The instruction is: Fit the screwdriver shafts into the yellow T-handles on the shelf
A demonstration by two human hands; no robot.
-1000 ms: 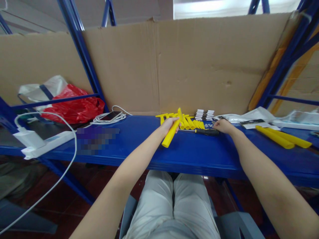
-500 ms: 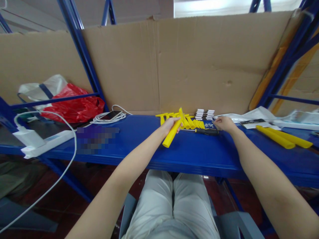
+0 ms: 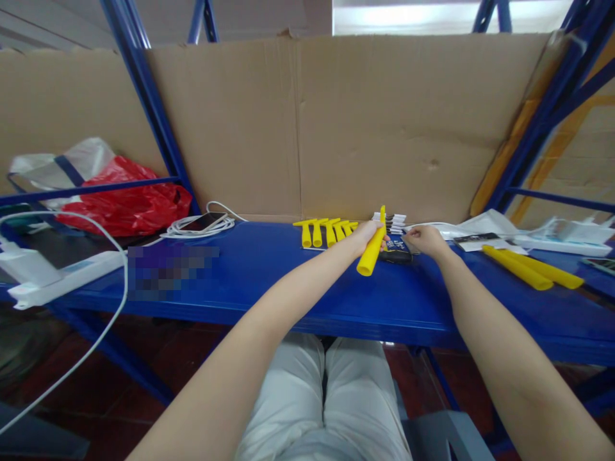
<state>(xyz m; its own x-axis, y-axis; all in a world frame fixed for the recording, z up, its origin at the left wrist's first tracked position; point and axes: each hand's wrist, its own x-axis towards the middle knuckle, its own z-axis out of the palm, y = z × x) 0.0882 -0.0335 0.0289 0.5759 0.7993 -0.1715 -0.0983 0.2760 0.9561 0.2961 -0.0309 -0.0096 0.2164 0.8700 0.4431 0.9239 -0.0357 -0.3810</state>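
My left hand [image 3: 368, 234] is wrapped round a yellow T-shaped plastic handle [image 3: 371, 255], its round end tilted towards me above the blue table. My right hand [image 3: 426, 239] is closed in a pinch beside a small dark packet with white print [image 3: 396, 244]; whatever lies between the fingertips is too small to make out. In front of that packet lies a screwdriver's black handle [image 3: 396, 258], its shaft hidden behind my left hand. To the left, several more yellow T-shaped handles [image 3: 330, 234] stand in a row. Behind the held one is a stack of small white pieces [image 3: 396, 221].
Two yellow tubes [image 3: 521, 269] lie at the right by a white power strip [image 3: 567, 242]. At the left are a red plastic bag [image 3: 127, 198], a coiled white cable [image 3: 192, 229] and another power strip [image 3: 72, 278]. Cardboard [image 3: 375, 128] walls the back.
My left hand has moved right with the yellow handle, closer to my right hand, uncovering the row of handles. My right hand stays pinched by the packet. The view has shifted slightly.
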